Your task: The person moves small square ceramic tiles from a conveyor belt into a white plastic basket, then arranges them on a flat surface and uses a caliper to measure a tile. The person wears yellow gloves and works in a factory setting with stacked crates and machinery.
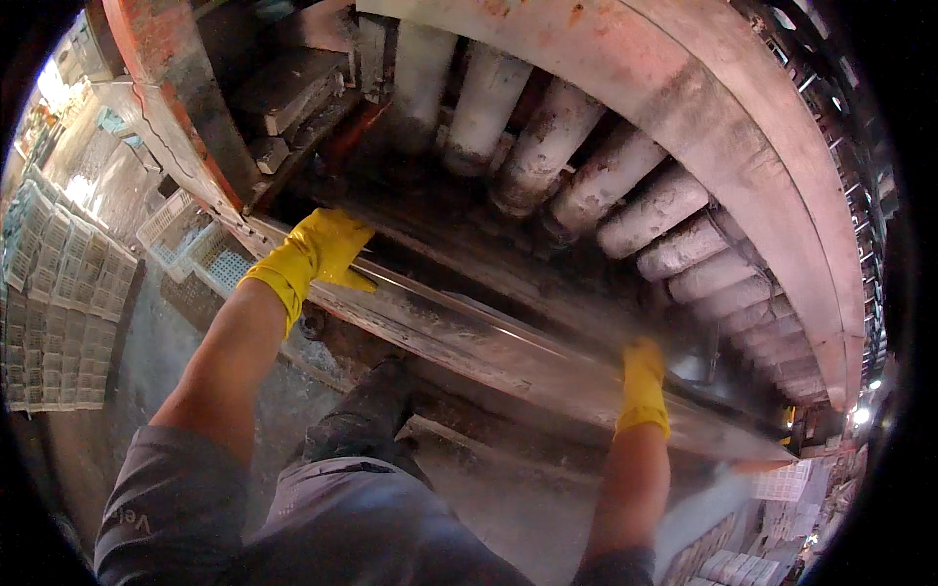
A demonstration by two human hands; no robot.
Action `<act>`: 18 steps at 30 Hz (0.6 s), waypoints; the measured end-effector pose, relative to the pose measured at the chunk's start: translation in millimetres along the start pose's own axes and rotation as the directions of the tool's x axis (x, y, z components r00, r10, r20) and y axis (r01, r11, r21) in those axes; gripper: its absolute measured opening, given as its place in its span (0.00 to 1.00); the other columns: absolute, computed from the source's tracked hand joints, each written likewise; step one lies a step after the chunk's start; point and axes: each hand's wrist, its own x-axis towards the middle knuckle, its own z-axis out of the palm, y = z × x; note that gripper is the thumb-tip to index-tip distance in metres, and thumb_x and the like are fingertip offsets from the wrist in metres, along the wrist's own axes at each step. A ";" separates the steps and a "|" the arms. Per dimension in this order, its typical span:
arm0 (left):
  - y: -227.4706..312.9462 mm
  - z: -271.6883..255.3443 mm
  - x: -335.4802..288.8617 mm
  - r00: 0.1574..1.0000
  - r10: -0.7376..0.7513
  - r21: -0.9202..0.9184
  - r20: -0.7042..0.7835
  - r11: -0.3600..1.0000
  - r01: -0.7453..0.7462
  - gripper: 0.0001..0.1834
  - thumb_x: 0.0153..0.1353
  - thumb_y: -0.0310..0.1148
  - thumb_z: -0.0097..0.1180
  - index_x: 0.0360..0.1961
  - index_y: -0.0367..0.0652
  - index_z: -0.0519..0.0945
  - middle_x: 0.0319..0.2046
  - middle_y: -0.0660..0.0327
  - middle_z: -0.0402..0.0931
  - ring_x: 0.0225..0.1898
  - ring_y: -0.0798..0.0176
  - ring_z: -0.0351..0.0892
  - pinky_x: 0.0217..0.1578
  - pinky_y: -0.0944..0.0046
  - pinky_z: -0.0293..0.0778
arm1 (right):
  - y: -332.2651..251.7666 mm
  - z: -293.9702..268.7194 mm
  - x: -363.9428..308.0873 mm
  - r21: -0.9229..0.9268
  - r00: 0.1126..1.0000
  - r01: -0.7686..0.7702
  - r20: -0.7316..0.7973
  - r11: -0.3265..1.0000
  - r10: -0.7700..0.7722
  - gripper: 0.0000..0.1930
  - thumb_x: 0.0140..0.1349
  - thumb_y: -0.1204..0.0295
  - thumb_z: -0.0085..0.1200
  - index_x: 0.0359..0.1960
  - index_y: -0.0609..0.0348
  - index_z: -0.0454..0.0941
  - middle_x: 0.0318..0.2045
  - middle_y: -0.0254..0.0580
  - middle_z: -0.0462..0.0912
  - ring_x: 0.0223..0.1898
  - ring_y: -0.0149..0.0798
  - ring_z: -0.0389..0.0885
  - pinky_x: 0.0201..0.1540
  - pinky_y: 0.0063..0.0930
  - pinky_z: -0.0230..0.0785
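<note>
Several thick, pale cylinders, crusted and stained, line the far side of a long metal trough – dark inside, its near edge smooth and shiny. A rust-spotted beam borders their far ends. Past the near left corner, lattice-sided plastic crates stand stacked on grey floor. Yellow-gloved, the left hand straddles the near edge by that corner, thumb apart from fingers; the right hand, blurred, meets it toward the right end – whether either is clamped, I cannot tell.
</note>
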 end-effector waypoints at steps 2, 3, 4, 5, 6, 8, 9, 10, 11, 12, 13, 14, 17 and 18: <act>3.9 -1.2 3.8 1.000 0.007 0.018 0.030 1.000 -0.007 0.56 0.44 0.72 0.69 0.64 0.37 0.77 0.57 0.49 0.82 0.59 0.43 0.81 0.61 0.47 0.76 | 13.1 2.8 2.2 -0.021 1.000 0.013 -0.005 1.000 -0.013 0.24 0.67 0.53 0.58 0.50 0.63 0.86 0.47 0.55 0.89 0.39 0.54 0.91 0.48 0.43 0.82; 6.7 -1.8 5.0 1.000 0.020 0.014 0.008 1.000 -0.020 0.56 0.44 0.72 0.69 0.64 0.37 0.77 0.58 0.49 0.82 0.60 0.43 0.80 0.61 0.47 0.75 | 19.4 3.3 2.8 -0.024 1.000 0.016 -0.003 1.000 -0.016 0.24 0.67 0.53 0.58 0.49 0.64 0.85 0.46 0.55 0.89 0.37 0.53 0.91 0.45 0.42 0.83; 9.3 -2.6 6.3 0.999 0.033 0.011 -0.015 0.999 -0.033 0.56 0.43 0.72 0.69 0.64 0.37 0.77 0.58 0.48 0.82 0.60 0.44 0.80 0.61 0.47 0.75 | 25.7 3.7 3.5 -0.011 1.000 0.014 0.006 1.000 -0.014 0.23 0.67 0.54 0.59 0.49 0.64 0.85 0.44 0.55 0.89 0.36 0.53 0.91 0.43 0.41 0.83; 11.6 -1.6 6.8 0.998 0.045 0.006 -0.036 0.999 -0.044 0.57 0.43 0.72 0.69 0.65 0.37 0.78 0.59 0.48 0.82 0.61 0.44 0.80 0.62 0.47 0.75 | 30.1 4.0 3.0 0.001 1.000 0.012 0.016 1.000 -0.012 0.22 0.68 0.55 0.59 0.49 0.65 0.85 0.42 0.56 0.90 0.34 0.52 0.91 0.41 0.40 0.84; 11.0 0.0 1.5 0.999 0.031 0.008 -0.023 0.999 -0.031 0.56 0.44 0.72 0.69 0.65 0.37 0.78 0.59 0.47 0.81 0.61 0.43 0.80 0.62 0.47 0.74 | 18.4 0.6 -5.3 0.042 0.999 0.005 0.038 0.999 -0.006 0.22 0.68 0.56 0.59 0.48 0.65 0.85 0.40 0.55 0.89 0.33 0.51 0.91 0.38 0.40 0.84; 9.9 2.9 -5.4 1.000 0.012 0.012 -0.004 1.000 -0.012 0.56 0.44 0.72 0.69 0.65 0.38 0.78 0.60 0.47 0.81 0.62 0.43 0.79 0.63 0.46 0.74 | 5.6 -6.0 -17.8 0.104 0.997 -0.014 0.073 0.994 0.006 0.21 0.68 0.57 0.60 0.48 0.64 0.85 0.38 0.54 0.89 0.30 0.50 0.90 0.34 0.40 0.83; 9.7 5.1 -7.2 1.000 0.003 0.005 0.001 1.000 -0.003 0.56 0.44 0.72 0.69 0.64 0.38 0.78 0.61 0.47 0.80 0.62 0.43 0.79 0.63 0.46 0.73 | 3.8 -8.3 -21.5 0.125 0.996 -0.023 0.086 0.992 0.013 0.20 0.68 0.57 0.60 0.47 0.64 0.85 0.37 0.54 0.89 0.29 0.49 0.90 0.32 0.40 0.83; 9.0 8.3 -9.2 1.000 -0.006 -0.003 0.006 1.000 0.006 0.56 0.44 0.72 0.69 0.64 0.38 0.78 0.61 0.47 0.80 0.62 0.43 0.79 0.63 0.46 0.73 | 7.6 -6.0 -18.8 0.126 0.995 -0.024 0.096 0.992 0.012 0.20 0.68 0.57 0.61 0.47 0.64 0.85 0.36 0.53 0.89 0.28 0.49 0.90 0.31 0.40 0.82; 10.3 10.3 -8.8 1.000 -0.011 -0.014 0.008 1.000 0.011 0.56 0.45 0.72 0.69 0.64 0.37 0.78 0.62 0.47 0.80 0.62 0.43 0.79 0.63 0.45 0.73 | 13.5 -4.1 -18.1 0.143 0.995 -0.037 0.099 0.989 0.023 0.20 0.68 0.57 0.61 0.47 0.64 0.84 0.35 0.53 0.89 0.27 0.48 0.90 0.30 0.40 0.82; 11.1 12.0 -8.6 1.000 -0.004 -0.016 0.005 1.000 0.004 0.55 0.45 0.72 0.69 0.64 0.38 0.78 0.62 0.47 0.80 0.62 0.42 0.79 0.63 0.45 0.73 | 19.5 -2.9 -17.3 0.159 0.994 -0.050 0.104 0.986 0.033 0.20 0.68 0.57 0.61 0.47 0.64 0.84 0.35 0.53 0.88 0.27 0.48 0.89 0.30 0.40 0.82; 11.7 13.6 -8.5 1.000 0.001 -0.017 0.001 1.000 -0.001 0.55 0.45 0.72 0.69 0.64 0.38 0.78 0.62 0.47 0.80 0.62 0.42 0.79 0.63 0.45 0.73 | 25.2 -0.7 -17.2 0.192 0.993 -0.069 0.106 0.979 0.049 0.20 0.69 0.57 0.61 0.47 0.65 0.84 0.36 0.53 0.89 0.27 0.47 0.89 0.30 0.40 0.82; 13.1 12.6 -8.7 1.000 0.006 -0.018 0.001 1.000 -0.006 0.55 0.46 0.72 0.69 0.65 0.38 0.78 0.62 0.47 0.80 0.62 0.42 0.78 0.63 0.45 0.72 | 28.5 1.7 -18.4 0.227 0.992 -0.087 0.109 0.970 0.063 0.21 0.69 0.56 0.61 0.47 0.65 0.84 0.36 0.53 0.89 0.27 0.47 0.89 0.30 0.39 0.83; 16.9 8.9 -9.7 1.000 0.007 -0.017 0.019 1.000 -0.007 0.55 0.46 0.71 0.69 0.65 0.38 0.78 0.62 0.47 0.80 0.63 0.43 0.78 0.63 0.45 0.72 | 33.4 5.6 -19.6 0.272 0.990 -0.114 0.116 0.955 0.085 0.21 0.69 0.57 0.62 0.48 0.65 0.84 0.36 0.52 0.88 0.27 0.47 0.89 0.29 0.38 0.83; 17.2 9.1 -10.7 1.000 0.003 -0.018 0.025 1.000 -0.002 0.55 0.46 0.71 0.69 0.65 0.38 0.78 0.62 0.47 0.80 0.63 0.43 0.78 0.63 0.45 0.72 | 32.6 6.6 -20.8 0.277 0.990 -0.112 0.113 0.954 0.084 0.20 0.69 0.57 0.62 0.48 0.65 0.84 0.36 0.52 0.88 0.27 0.47 0.89 0.29 0.38 0.83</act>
